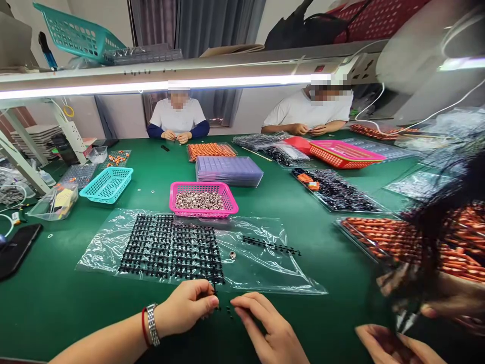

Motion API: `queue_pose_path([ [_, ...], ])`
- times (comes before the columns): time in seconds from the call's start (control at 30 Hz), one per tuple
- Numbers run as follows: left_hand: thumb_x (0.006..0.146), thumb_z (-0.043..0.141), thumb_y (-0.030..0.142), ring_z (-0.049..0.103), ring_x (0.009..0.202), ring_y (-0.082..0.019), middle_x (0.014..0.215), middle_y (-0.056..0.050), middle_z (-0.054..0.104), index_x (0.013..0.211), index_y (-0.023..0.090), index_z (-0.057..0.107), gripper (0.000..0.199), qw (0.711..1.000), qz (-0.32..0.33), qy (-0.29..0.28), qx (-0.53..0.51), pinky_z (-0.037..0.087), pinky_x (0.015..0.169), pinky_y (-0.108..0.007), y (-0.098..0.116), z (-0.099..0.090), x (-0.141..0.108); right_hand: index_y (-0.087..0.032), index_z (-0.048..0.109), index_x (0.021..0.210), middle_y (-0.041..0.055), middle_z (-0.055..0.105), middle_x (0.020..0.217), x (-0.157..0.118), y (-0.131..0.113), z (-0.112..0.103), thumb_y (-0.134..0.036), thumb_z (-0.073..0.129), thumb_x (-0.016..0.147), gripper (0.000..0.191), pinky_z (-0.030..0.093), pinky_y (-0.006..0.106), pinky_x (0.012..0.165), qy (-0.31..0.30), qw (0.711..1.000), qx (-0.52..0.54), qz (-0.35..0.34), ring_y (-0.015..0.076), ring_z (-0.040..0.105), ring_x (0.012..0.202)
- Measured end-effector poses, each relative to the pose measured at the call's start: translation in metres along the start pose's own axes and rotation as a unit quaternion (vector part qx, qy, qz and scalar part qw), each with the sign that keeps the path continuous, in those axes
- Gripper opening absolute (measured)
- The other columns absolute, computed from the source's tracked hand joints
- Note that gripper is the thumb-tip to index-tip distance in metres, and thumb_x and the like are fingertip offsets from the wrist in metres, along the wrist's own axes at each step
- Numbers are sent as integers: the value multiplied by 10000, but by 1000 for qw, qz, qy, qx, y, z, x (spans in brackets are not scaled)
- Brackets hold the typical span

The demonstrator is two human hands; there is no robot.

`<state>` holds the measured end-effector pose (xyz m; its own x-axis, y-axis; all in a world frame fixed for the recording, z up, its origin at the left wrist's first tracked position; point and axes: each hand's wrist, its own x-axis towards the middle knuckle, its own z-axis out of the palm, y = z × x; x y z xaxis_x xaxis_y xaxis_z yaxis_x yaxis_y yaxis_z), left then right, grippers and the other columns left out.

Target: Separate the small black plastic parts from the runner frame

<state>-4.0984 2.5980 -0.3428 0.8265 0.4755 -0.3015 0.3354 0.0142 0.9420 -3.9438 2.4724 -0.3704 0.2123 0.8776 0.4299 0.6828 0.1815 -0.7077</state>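
Observation:
My left hand is closed, thumb against finger, on a thin black plastic strip that shows only in small part above and beside the fingertips. To its right, my right hand has thumb and fingers slightly parted, with nothing visible between them. By those fingertips lie a few tiny black pieces on the green table. Ahead of both hands, rows of black plastic strips cover a clear plastic sheet. A separate black strip and one small metal part rest on that sheet too.
Behind the sheet stands a pink basket of small metal parts, with stacked clear trays beyond. A turquoise basket and a phone are at left. A co-worker's hands work close at right, beside an orange-filled tray.

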Motion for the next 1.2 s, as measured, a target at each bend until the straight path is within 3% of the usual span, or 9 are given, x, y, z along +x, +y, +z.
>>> queue_pose_path([
  [0.17, 815, 506, 357, 408, 602, -110, 637, 29, 464, 711, 176, 451, 216, 997, 38, 7, 69, 309, 550, -228, 5, 3, -4, -233, 596, 875, 8, 633, 804, 2, -14, -1, -318, 482, 924, 150, 501, 213, 643, -82, 985, 127, 87, 150, 610, 718],
  [0.37, 832, 489, 392, 404, 611, -116, 636, 19, 478, 684, 172, 464, 266, 992, 46, 4, 114, 298, 554, -237, 11, 5, -7, -220, 567, 804, -7, 579, 737, 2, -18, 4, -288, 445, 934, 190, 478, 215, 599, -92, 986, 114, 81, 135, 565, 657],
  [0.5, 803, 476, 535, 436, 597, -119, 637, 11, 485, 681, 177, 452, 380, 998, -2, -42, 40, 337, 560, -241, 11, 7, -8, -215, 538, 857, 17, 591, 775, -2, -16, 7, -140, 452, 904, 122, 503, 241, 630, -25, 997, 32, -60, 143, 579, 695],
  [0.57, 753, 497, 604, 435, 572, -112, 624, 20, 472, 687, 182, 442, 431, 996, -38, -78, -12, 348, 556, -242, 11, 9, -8, -207, 546, 933, 34, 615, 782, -3, -14, 7, -80, 488, 864, 156, 514, 272, 639, 12, 985, -42, -169, 158, 580, 693],
  [0.63, 740, 504, 609, 424, 556, -106, 612, 26, 467, 684, 186, 431, 433, 994, -55, -92, -19, 340, 543, -238, 11, 10, -9, -200, 550, 988, 45, 632, 774, -4, -12, 7, -53, 510, 841, 212, 518, 293, 634, 23, 968, -95, -230, 169, 579, 678],
  [0.7, 779, 484, 554, 401, 552, -103, 610, 28, 459, 677, 192, 414, 383, 997, -40, -67, 24, 315, 523, -234, 12, 9, -9, -203, 543, 962, 43, 620, 760, -4, -9, 4, -57, 501, 847, 190, 520, 291, 626, 29, 972, -96, -215, 167, 577, 674],
  [0.8, 845, 430, 450, 378, 568, -107, 628, 28, 439, 672, 198, 381, 310, 995, 12, 5, 94, 303, 524, -237, 13, 6, -9, -218, 517, 880, 29, 578, 760, -4, -2, -5, -112, 469, 888, 117, 522, 265, 616, 33, 991, -58, -119, 154, 578, 689],
  [0.93, 873, 411, 400, 416, 619, -124, 666, 13, 460, 701, 184, 437, 277, 990, 45, 64, 115, 334, 579, -246, 13, -1, -7, -233, 529, 889, 18, 582, 798, -6, 10, -16, -189, 442, 926, 105, 527, 246, 603, -12, 997, -63, -48, 148, 587, 702],
  [1.2, 869, 444, 402, 442, 644, -135, 674, 6, 486, 725, 167, 515, 284, 987, 45, 93, 123, 337, 607, -251, 10, -6, -2, -221, 531, 877, 30, 568, 787, -6, 14, -2, -163, 385, 941, 170, 510, 302, 604, -43, 994, -88, -50, 167, 561, 683],
])
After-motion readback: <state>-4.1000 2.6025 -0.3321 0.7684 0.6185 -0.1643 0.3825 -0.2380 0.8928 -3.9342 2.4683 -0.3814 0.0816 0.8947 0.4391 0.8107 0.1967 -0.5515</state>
